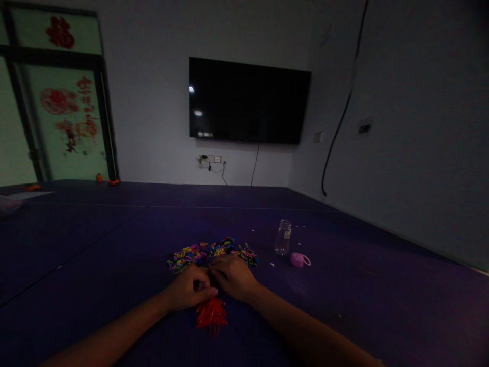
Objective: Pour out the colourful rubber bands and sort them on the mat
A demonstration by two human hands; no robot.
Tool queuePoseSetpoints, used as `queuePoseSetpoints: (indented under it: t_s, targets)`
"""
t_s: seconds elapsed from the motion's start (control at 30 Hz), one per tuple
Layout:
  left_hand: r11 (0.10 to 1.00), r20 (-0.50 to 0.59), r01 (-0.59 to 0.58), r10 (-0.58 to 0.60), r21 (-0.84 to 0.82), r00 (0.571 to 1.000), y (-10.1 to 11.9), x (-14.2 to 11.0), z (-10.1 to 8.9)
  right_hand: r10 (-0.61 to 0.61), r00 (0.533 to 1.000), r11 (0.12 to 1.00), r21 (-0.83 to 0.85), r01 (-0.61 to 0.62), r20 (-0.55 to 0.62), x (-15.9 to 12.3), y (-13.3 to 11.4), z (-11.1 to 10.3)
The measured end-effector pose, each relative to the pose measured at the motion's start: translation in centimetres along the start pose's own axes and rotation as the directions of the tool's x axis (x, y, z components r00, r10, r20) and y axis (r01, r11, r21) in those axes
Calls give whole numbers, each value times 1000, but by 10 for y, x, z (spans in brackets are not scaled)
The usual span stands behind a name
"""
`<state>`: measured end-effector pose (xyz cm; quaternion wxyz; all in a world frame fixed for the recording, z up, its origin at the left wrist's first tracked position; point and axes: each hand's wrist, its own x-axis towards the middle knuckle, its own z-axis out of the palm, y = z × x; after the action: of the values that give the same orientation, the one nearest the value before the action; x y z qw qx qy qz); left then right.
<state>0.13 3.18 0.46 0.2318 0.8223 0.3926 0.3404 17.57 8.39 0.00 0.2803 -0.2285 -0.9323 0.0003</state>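
Observation:
A heap of small looped bands in many colours, like hair elastics, lies on the dark blue-purple surface. At its near edge, my left hand is curled closed, its thumb stretched over a bunch of red bands. What its fingers hold is too dark to make out. My right hand reaches in from the right, fingers bent and pressed together against the heap, close to the left fingertips. Whether a band is between them is hidden. The red bunch sits apart from the heap, just below both hands.
Right of the heap, a clear bottle stands uncapped beside a pink cap with a loop. White scraps are scattered nearby. Orange objects lie by the door at far left. A television hangs on the wall ahead.

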Motion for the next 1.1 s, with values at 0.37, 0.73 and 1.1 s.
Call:
queuePoseSetpoints:
  t_s: [0.37, 0.73, 1.1]
  targets:
    - [999, -8, 37, -38, -39, 999, -3, 2, 2, 8, 1000, 1000, -9, -8, -6, 0, -3, -2]
    - [979, 64, 115, -105, -168, 992, -6, 4, 0, 15, 1000, 1000, -14, -15, -2, 0, 0, 1]
    - [956, -336, 40, 62, 290, 940, -13, 9, -13, 40, 999, 999, -9, -40, -6, 0, -2, -3]
